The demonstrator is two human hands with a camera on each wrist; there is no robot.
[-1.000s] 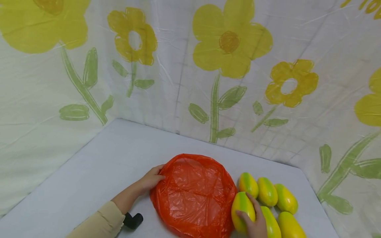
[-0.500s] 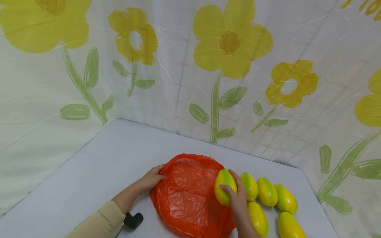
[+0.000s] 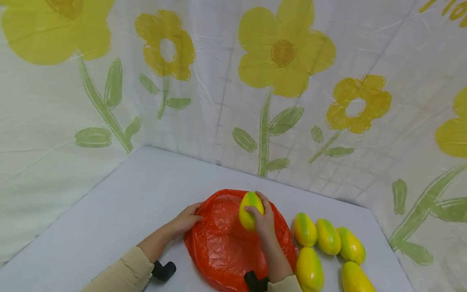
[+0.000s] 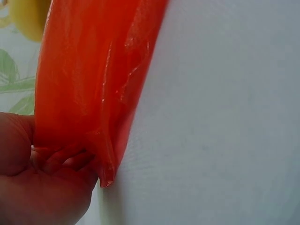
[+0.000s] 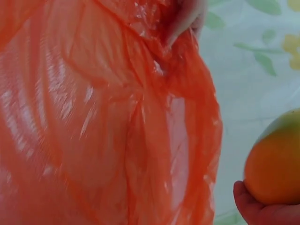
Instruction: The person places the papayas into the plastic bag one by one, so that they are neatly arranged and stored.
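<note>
A red plastic bag (image 3: 230,251) lies spread with its mouth facing up. My left hand (image 3: 187,219) grips its left rim; the left wrist view shows the thumb on one side of the film and the fingers (image 4: 58,157) partly hidden behind it. Over the far part of the bag, my right hand (image 3: 266,221) holds a yellow mango (image 3: 248,211) with a green stripe, thumb and fingers curled round its sides. In the right wrist view this mango (image 5: 276,164) appears beyond the bag's edge, partly cut off by the frame.
Several more mangoes (image 3: 328,236) lie on the white table (image 3: 157,182) to the right of the bag, one (image 3: 309,269) right beside it. A flower-printed curtain (image 3: 219,134) stands behind the table. Black wrist gear (image 3: 164,271) sits by the left sleeve.
My right hand has lifted a mango from beside the bag and carried it left and away from me, over the bag. A neighbouring mango has shifted left against the bag. My left hand stays put.
</note>
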